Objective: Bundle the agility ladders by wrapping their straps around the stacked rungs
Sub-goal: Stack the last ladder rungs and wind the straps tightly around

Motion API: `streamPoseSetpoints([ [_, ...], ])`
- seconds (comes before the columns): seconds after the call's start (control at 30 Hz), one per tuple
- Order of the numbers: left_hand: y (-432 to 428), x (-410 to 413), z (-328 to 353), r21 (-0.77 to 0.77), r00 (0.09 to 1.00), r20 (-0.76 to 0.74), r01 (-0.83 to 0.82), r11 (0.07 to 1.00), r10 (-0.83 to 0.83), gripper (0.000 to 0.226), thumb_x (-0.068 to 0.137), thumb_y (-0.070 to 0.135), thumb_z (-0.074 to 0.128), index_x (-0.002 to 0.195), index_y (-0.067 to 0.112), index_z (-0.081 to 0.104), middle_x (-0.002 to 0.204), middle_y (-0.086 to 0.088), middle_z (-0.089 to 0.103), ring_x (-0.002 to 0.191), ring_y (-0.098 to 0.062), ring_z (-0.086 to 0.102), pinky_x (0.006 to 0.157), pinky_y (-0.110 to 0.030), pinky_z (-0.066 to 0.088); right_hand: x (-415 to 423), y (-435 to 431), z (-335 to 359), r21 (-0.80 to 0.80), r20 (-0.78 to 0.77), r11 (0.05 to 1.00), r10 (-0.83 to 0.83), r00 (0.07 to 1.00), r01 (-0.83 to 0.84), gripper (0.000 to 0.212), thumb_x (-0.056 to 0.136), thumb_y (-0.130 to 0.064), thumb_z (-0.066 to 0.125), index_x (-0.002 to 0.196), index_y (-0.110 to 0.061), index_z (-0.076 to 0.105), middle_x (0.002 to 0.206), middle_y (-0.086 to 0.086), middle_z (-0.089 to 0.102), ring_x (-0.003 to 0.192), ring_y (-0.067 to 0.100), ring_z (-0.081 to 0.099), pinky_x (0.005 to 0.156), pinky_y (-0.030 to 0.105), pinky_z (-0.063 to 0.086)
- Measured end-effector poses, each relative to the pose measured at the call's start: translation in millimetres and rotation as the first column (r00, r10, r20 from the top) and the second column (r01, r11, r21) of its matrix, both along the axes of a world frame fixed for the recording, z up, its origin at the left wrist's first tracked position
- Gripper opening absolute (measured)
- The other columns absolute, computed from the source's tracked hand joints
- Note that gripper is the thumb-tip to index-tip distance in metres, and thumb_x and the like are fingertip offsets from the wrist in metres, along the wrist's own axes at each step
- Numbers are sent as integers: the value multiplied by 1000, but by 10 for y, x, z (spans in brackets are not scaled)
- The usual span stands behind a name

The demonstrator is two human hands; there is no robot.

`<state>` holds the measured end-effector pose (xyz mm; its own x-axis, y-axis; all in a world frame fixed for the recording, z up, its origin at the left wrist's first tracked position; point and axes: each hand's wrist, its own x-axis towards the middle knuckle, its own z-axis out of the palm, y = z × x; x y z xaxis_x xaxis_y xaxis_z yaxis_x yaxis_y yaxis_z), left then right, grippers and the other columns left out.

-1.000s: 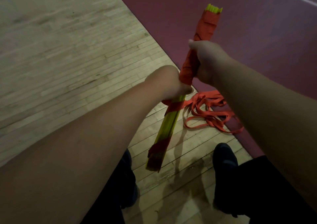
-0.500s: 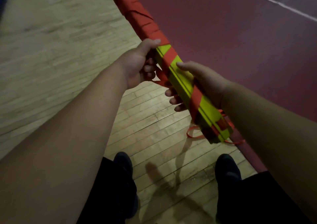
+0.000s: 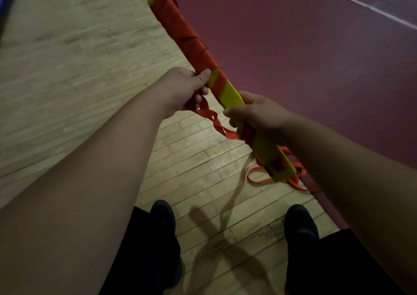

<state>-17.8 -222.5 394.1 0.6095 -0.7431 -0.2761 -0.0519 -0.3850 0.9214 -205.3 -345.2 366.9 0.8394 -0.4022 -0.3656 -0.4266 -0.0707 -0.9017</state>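
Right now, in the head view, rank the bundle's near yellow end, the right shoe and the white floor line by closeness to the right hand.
1. Bundle's yellow end, just past the right hand.
2. Right shoe, below.
3. White line, far upper right.

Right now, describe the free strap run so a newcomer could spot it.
Over the wooden floor, both hands hold a yellow rung stack slantwise. Below it, between left hand and right hand, sags a twisted red strap. Unlike the tight wraps above, it hangs loose in the air.
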Motion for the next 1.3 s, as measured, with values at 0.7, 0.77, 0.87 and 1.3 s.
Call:
streamPoseSetpoints([
  [0.7,-203,-335,-50,70,972,45,-233,970,230,45,96,55,73,96,10,78,73,0,79,54,-12,64,56,-27,57,101,286,-298,-812,61,566,-164,985,144,74,98,-62,54,161,-32,32,129,8,57,111,28,60,95,50,53],
  [0.77,-205,-299,-100,57,959,76,-279,959,274,43,92,54,78,93,10,78,65,3,73,50,-11,58,53,-26,54,146,328,-306,-733,85,657,-171,982,177,65,102,-62,45,160,-33,35,129,7,56,112,25,59,96,49,52],
  [0.87,-189,-261,-85,69,959,47,-281,957,279,35,86,44,82,94,10,78,62,1,68,48,-11,51,53,-25,50,206,265,-213,-466,178,833,-242,954,298,49,107,-53,34,139,-23,56,115,7,63,95,21,62,79,42,52],
  [1.3,-195,-559,-46,129,900,-102,435,891,-425,24,94,22,82,114,9,77,65,-1,55,53,-10,43,56,-24,37,60,-241,165,596,299,761,-508,808,257,44,97,-43,70,131,-18,57,125,12,78,119,31,74,103,52,59],
])
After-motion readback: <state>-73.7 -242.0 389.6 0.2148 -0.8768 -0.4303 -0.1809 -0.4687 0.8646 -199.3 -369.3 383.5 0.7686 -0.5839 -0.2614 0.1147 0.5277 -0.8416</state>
